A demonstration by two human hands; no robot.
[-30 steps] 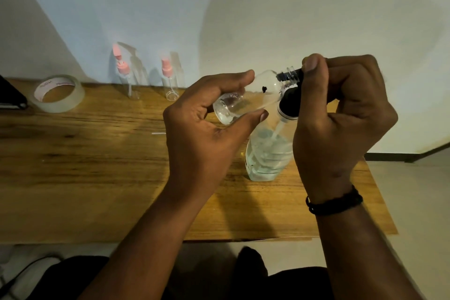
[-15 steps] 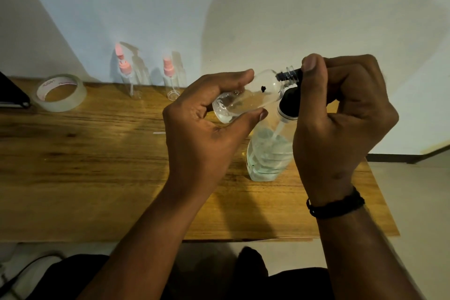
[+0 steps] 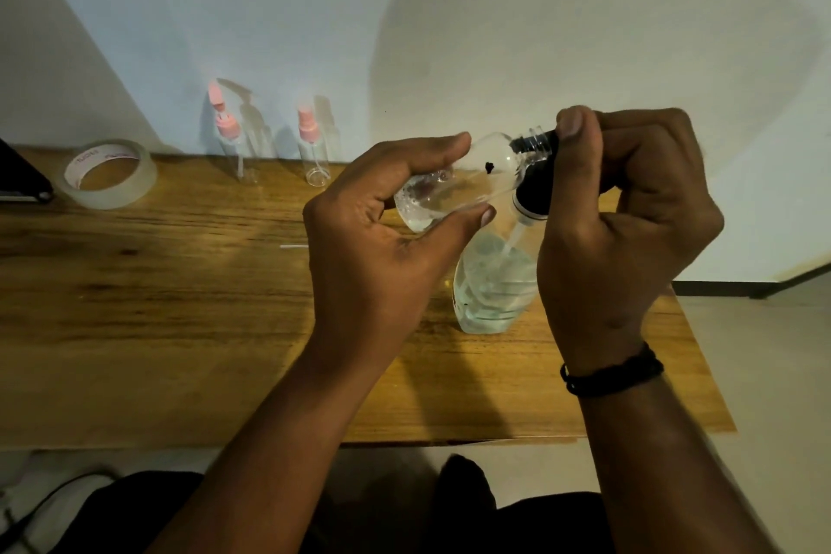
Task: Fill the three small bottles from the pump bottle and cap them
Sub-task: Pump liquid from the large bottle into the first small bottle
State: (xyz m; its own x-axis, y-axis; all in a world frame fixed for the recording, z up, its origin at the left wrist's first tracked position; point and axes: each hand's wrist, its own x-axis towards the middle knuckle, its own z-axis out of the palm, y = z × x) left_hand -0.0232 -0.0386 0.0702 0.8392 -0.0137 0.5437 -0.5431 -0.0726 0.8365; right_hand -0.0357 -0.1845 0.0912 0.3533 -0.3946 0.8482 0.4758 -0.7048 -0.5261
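Left hand (image 3: 382, 238) grips tilted small clear plastic bottle (image 3: 454, 189); right hand (image 3: 629, 229) grips black-topped clear pump bottle (image 3: 490, 283) at its neck.

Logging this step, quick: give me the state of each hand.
Left hand: closed, holding the small bottle, tilted.
Right hand: closed around the pump bottle's black pump head.

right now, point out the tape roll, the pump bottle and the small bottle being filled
tape roll (image 3: 135, 189), head view, clear outer wall
pump bottle (image 3: 490, 288), head view, clear body
small bottle (image 3: 476, 175), head view, tilted clear side
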